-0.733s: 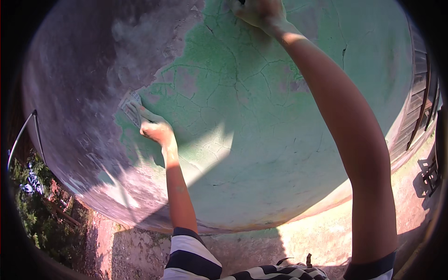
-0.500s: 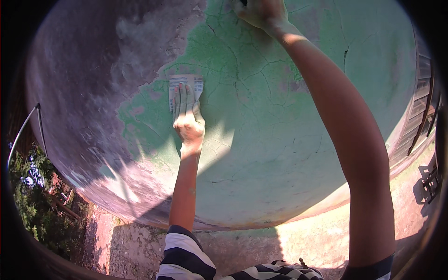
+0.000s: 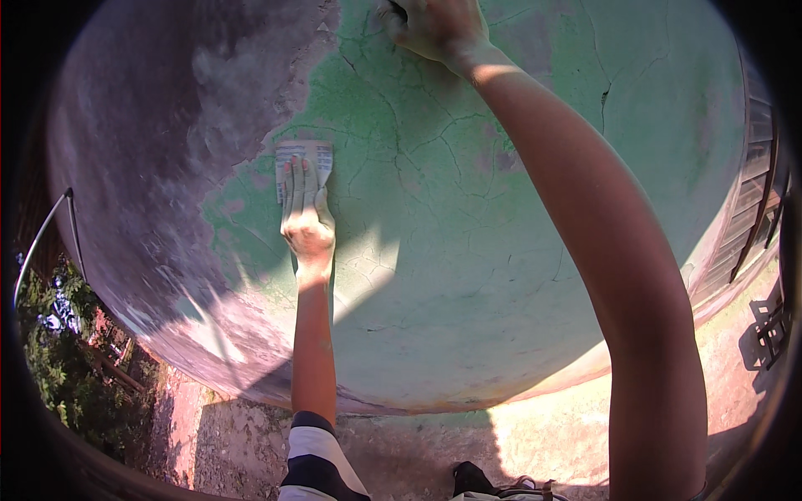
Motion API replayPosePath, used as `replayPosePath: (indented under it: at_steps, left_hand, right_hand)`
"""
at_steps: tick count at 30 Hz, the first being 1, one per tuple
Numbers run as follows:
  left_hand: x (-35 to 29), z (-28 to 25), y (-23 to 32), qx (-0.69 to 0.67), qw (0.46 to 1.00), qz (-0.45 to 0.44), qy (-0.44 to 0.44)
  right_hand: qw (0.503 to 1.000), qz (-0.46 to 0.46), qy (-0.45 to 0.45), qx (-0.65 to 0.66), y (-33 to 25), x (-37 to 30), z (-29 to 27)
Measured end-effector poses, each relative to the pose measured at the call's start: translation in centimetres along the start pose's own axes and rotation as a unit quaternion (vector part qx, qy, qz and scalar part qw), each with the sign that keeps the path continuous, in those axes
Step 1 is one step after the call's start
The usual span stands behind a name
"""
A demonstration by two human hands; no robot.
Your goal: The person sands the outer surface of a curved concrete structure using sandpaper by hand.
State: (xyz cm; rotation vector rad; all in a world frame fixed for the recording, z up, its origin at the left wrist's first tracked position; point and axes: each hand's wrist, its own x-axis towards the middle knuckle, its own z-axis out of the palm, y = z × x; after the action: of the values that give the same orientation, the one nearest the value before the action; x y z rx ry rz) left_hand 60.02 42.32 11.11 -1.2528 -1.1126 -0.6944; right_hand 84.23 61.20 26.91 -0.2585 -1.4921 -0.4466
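Observation:
My left hand [image 3: 307, 219] presses a sheet of sandpaper [image 3: 316, 153] with a printed pale back flat against the wall [image 3: 468, 250]. Its fingers lie together, straight over the sheet, and are whitened with dust. Cracked, worn green paint covers much of the wall, with bare grey-purple plaster at the left. Higher up and to the right, my right hand [image 3: 439, 27] is curled against the green paint. The top edge of the picture cuts off part of its fingers. A dark spot shows beside its thumb, and what it holds, if anything, cannot be made out.
Sunlit rough ground [image 3: 551, 434] runs along the foot of the wall. Leafy plants [image 3: 63, 367] and a thin curved rod [image 3: 38, 238] are at the left. Wooden slats [image 3: 748, 184] stand beyond the wall's right end, with a dark object [image 3: 770, 334] below them.
Both hands appear slightly further left in the picture, and the view has shifted a little. The left hand still presses the sandpaper on the wall. More of the right hand shows now.

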Motion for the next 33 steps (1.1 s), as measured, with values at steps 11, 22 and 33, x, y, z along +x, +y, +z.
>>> replayPosePath:
  at_steps: [11,22,33]
  left_hand:
    - [1.0,2.2,5.8,-0.075,0.997,-0.012,-0.028]
    - [6.5,2.7,2.5,-0.023,0.99,-0.11,0.088]
    - [8.2,2.3,-0.3,0.023,0.975,-0.182,0.128]
  right_hand:
    - [1.0,0.013,-0.014,-0.021,0.2,-0.5,0.1]
    - [0.998,-0.009,0.047,-0.038,-0.2,0.0,0.3]
    - [0.996,-0.027,0.075,-0.037,-0.9,0.5,1.1]
